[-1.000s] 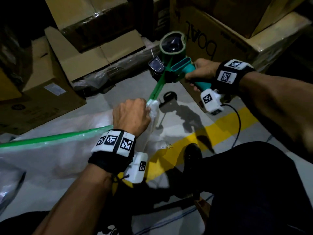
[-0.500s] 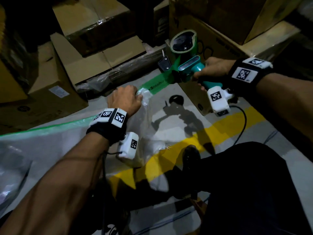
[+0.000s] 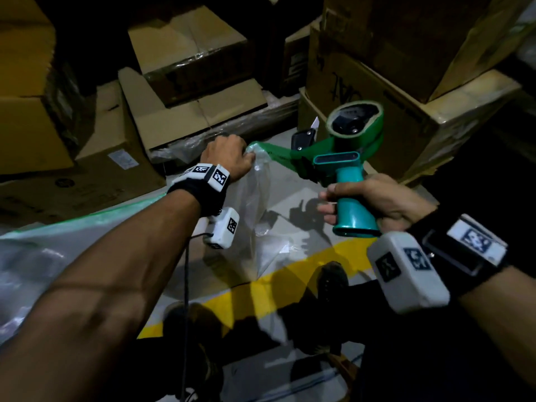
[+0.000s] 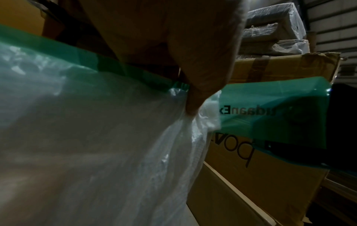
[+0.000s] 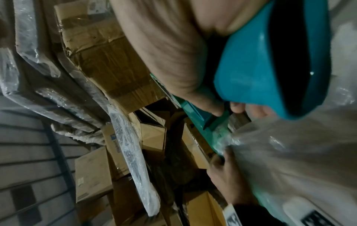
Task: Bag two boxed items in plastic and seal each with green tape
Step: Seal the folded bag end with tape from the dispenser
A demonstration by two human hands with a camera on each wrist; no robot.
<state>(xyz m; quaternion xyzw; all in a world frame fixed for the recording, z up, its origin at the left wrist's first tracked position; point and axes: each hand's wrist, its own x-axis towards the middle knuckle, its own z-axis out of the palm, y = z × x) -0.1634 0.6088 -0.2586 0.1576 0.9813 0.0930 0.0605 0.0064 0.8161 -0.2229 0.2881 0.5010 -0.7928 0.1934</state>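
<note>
- The left hand (image 3: 227,158) is fisted on the gathered corner of the clear plastic bag (image 3: 258,204), fingers (image 4: 195,97) curled tight and pinching the bunched film where the strip of green tape (image 3: 278,152) meets it.
- The right hand (image 3: 374,198) grips the teal plastic handle of the handheld tape dispenser (image 3: 346,181), fingers wrapped round it; the green roll sits on top of the dispenser, tilted away from the person.
- A short length of that tape runs taut from the dispenser to the pinched bag corner (black lettering on it shows reversed in the left wrist view).
- A further line of green tape (image 4: 58,50) lies along the bag's upper edge, stretching off to the left behind the left forearm.
- The bag is draped over something bulky and pale in front of the person; what is inside cannot be made out through the film.
- The grey floor (image 3: 304,181) below carries a yellow painted stripe (image 3: 290,274).
- Brown cardboard cartons (image 3: 377,74) are stacked behind and to both sides, some wrapped in film.
</note>
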